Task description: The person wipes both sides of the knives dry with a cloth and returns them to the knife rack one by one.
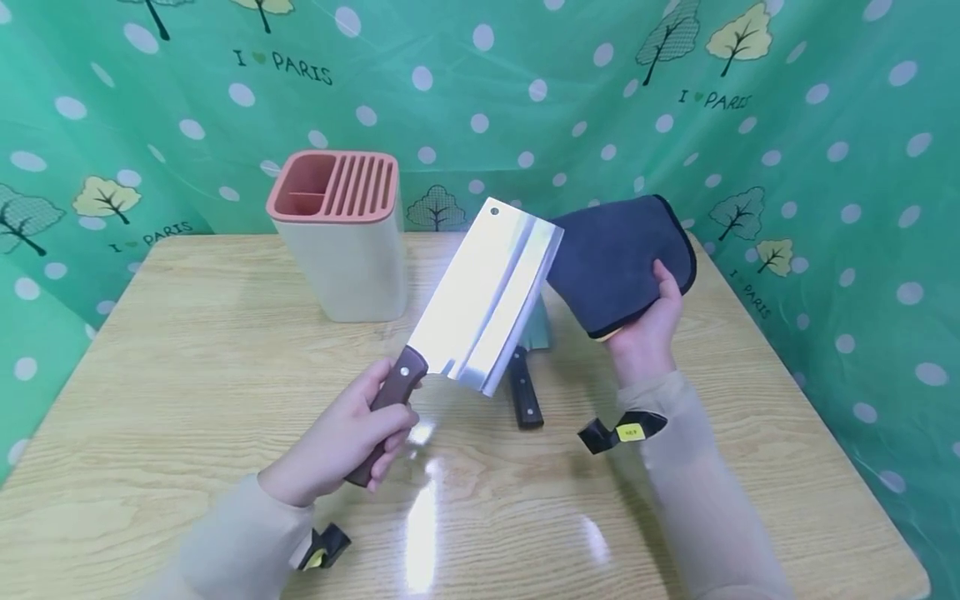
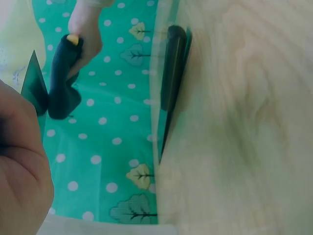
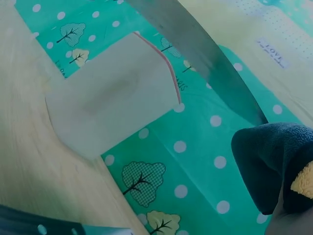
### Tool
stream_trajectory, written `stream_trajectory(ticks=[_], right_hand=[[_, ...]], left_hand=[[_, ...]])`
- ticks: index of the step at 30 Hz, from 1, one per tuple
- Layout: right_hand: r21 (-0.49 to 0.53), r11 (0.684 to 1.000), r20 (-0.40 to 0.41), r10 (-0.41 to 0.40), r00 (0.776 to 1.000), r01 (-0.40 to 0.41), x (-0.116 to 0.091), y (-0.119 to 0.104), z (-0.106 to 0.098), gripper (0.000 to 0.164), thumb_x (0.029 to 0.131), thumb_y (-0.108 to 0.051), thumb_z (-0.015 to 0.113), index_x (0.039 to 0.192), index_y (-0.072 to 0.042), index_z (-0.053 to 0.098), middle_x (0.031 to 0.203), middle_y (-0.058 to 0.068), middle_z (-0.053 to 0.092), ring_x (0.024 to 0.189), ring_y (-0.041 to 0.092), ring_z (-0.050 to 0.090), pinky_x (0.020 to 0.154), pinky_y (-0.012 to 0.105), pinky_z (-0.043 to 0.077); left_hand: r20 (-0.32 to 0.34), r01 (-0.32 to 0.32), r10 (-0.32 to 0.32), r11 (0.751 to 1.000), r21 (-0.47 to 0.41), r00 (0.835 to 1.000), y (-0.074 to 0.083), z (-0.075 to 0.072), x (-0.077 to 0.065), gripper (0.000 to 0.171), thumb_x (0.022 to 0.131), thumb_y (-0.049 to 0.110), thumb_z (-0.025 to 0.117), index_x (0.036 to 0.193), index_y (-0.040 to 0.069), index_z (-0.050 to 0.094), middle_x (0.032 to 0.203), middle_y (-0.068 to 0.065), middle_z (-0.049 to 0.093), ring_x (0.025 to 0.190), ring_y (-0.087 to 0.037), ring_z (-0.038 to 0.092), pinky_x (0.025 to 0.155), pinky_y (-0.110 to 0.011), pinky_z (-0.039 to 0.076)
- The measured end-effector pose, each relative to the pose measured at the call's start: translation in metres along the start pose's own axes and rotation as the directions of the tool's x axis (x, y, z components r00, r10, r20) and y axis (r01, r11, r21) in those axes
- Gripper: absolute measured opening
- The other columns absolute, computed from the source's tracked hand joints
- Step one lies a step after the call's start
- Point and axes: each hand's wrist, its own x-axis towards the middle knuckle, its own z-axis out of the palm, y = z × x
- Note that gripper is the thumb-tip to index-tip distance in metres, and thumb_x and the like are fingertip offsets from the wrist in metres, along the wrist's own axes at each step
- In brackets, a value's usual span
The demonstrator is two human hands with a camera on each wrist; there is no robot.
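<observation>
My left hand (image 1: 341,440) grips the dark brown handle (image 1: 401,379) of a cleaver, fingers wrapped round it. Its broad, shiny blade (image 1: 480,292) is raised above the table, tilted up and to the right, with a small hole near the far corner. On the right, my right hand (image 1: 651,329) holds a dark blue-grey cloth (image 1: 618,262) with black edging and a yellow underside, thumb on top. The cloth meets the blade's right edge in the head view; whether they touch I cannot tell. Below lies a second knife (image 1: 527,392) with a black riveted handle, its blade partly hidden.
A white knife holder (image 1: 345,271) with a pink slotted top stands at the back left of the wooden table (image 1: 187,375). Behind the table hangs a green dotted curtain (image 1: 480,92) printed with trees.
</observation>
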Motion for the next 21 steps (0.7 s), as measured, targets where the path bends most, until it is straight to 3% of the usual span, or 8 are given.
stream_trajectory(ticks=[7, 12, 16, 21], right_hand=[[-0.117, 0.993, -0.042, 0.004, 0.999, -0.009, 0.005, 0.002, -0.022, 0.054, 0.089, -0.027, 0.070, 0.136, -0.034, 0.043, 0.137, -0.008, 0.054, 0.126, 0.013, 0.053, 0.111, 0.032, 0.042], [-0.140, 0.990, -0.065, -0.018, 0.998, 0.009, 0.011, 0.002, -0.040, 0.058, 0.091, -0.025, 0.067, 0.142, -0.034, 0.039, 0.141, -0.009, 0.051, 0.129, 0.011, 0.050, 0.113, 0.029, 0.040], [-0.095, 0.995, -0.075, 0.004, 0.997, -0.011, 0.015, -0.001, -0.052, 0.058, 0.093, -0.024, 0.064, 0.143, -0.033, 0.037, 0.143, -0.010, 0.049, 0.130, 0.011, 0.048, 0.114, 0.029, 0.038], [-0.065, 0.997, -0.066, 0.039, 0.997, -0.043, 0.019, -0.005, -0.059, 0.060, 0.091, -0.024, 0.066, 0.144, -0.034, 0.038, 0.144, -0.011, 0.048, 0.131, 0.011, 0.047, 0.115, 0.029, 0.038]], left_hand=[[-0.035, -0.010, 0.014, 0.994, 0.107, 0.999, 0.021, -0.021, -0.006, 0.032, 0.093, 0.004, 0.052, 0.119, 0.003, 0.033, 0.056, 0.001, 0.048, 0.036, -0.011, 0.046, 0.028, -0.038, 0.045], [-0.065, 0.017, -0.003, 0.975, 0.223, 0.998, 0.048, -0.038, -0.012, 0.036, 0.092, 0.006, 0.053, 0.121, 0.005, 0.031, 0.055, -0.003, 0.049, 0.037, -0.014, 0.047, 0.031, -0.040, 0.047], [-0.104, 0.054, -0.019, 0.937, 0.345, 0.994, 0.074, -0.055, -0.017, 0.039, 0.093, 0.010, 0.054, 0.123, 0.007, 0.030, 0.057, -0.006, 0.050, 0.039, -0.018, 0.048, 0.033, -0.041, 0.049], [-0.172, 0.127, -0.047, 0.862, 0.491, 0.984, 0.104, -0.080, -0.024, 0.038, 0.096, 0.019, 0.056, 0.125, 0.011, 0.033, 0.060, -0.012, 0.053, 0.042, -0.026, 0.051, 0.038, -0.043, 0.051]])
